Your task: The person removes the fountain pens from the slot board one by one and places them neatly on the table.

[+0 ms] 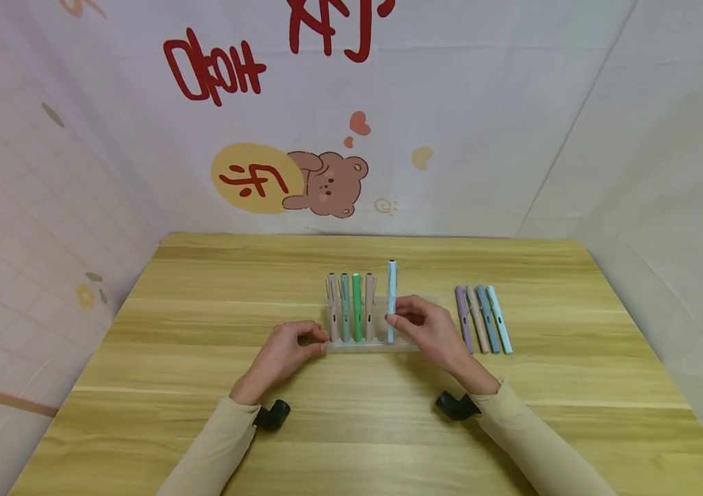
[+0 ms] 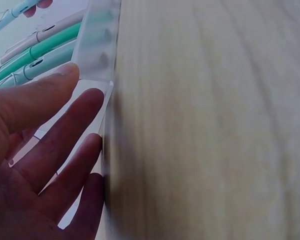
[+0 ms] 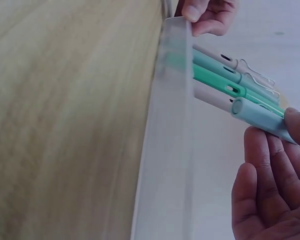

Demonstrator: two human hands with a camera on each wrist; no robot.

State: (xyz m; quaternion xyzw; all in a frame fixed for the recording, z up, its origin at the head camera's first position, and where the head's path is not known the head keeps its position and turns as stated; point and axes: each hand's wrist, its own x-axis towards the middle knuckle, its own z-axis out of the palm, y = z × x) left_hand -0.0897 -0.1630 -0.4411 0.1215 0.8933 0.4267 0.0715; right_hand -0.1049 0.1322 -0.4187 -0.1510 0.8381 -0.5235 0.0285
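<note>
Wood-grain counter (image 1: 351,434), clear rack (image 1: 376,348) on it near middle. Right hand (image 1: 432,331): grip narrowed to pinch, thumb and fingers on light blue pen (image 1: 392,289), held upright at rack, lower end raised above rack base. Left hand (image 1: 283,355): grip nearly together, thumb and fingers pinching rack's left end. Standing pens (image 1: 357,306) in rack, left of light blue pen: brownish, teal, green, brownish. Lying pens (image 1: 477,317) on counter, right of rack: purple, beige, blue, pale blue.

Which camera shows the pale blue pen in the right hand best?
Head view: the pen is upright and nearly all visible. Right wrist: only its lower part, up close. Left wrist: just a piece in the upper corner.
</note>
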